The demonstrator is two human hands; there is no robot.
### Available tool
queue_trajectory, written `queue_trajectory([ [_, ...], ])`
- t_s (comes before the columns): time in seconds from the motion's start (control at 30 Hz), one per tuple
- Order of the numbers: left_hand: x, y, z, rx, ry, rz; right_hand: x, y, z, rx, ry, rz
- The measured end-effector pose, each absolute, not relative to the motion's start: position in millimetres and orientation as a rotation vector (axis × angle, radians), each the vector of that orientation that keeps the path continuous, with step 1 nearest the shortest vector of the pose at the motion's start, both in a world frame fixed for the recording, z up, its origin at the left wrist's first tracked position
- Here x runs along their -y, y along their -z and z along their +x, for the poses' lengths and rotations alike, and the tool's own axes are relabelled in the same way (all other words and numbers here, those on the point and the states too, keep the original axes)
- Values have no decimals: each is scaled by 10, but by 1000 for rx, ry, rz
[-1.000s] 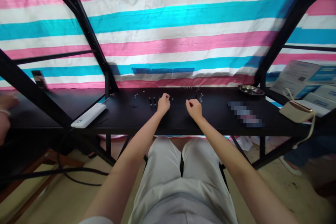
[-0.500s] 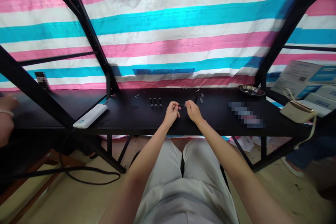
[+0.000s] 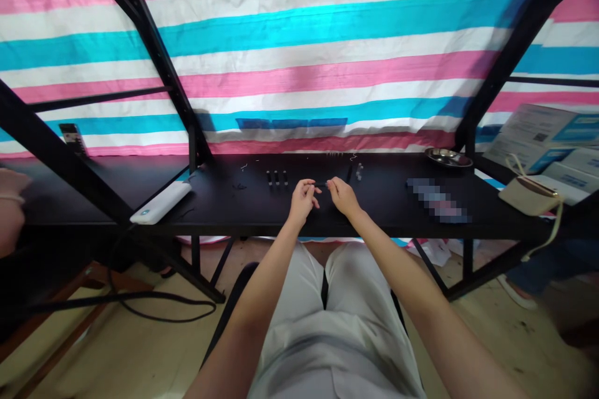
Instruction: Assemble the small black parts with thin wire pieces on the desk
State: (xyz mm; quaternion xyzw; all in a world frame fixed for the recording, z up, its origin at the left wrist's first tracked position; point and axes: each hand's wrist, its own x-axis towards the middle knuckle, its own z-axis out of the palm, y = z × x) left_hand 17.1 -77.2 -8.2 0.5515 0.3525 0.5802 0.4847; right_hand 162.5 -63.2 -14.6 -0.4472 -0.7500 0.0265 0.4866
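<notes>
My left hand (image 3: 303, 197) and my right hand (image 3: 343, 195) meet over the middle of a black table (image 3: 384, 212). Both are pinched on the two ends of a small dark part (image 3: 321, 184) held between them, too small to name. Just behind my left hand three small black cylinders (image 3: 276, 177) stand in a row. A couple of small pale pieces (image 3: 359, 171) stand behind my right hand, beside a thin dark stick.
A white power bank (image 3: 161, 202) lies at the left of the table, with a cable hanging below. A metal dish (image 3: 448, 158) sits far right, a beige pouch (image 3: 530, 195) and boxes beyond. Another person's hand (image 3: 10, 199) shows at the left edge. Black frame posts flank the table.
My hands were apart a second ago, the left by the black cylinders. They have come together at the middle, both now pinching one small dark part between them.
</notes>
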Motion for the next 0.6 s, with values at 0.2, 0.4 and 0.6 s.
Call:
queue_trajectory([
  [0.2, 732, 110, 167, -895, -1405, 1299, 637, 150, 1616, 1825, -59, -1072],
  [0.4, 746, 97, 168, -932, -1385, 1272, 629, 158, 1618, 1827, -69, -1071],
  [0.6, 763, 79, 170, -948, -1385, 1247, 640, 149, 1623, 1839, -71, -1062],
])
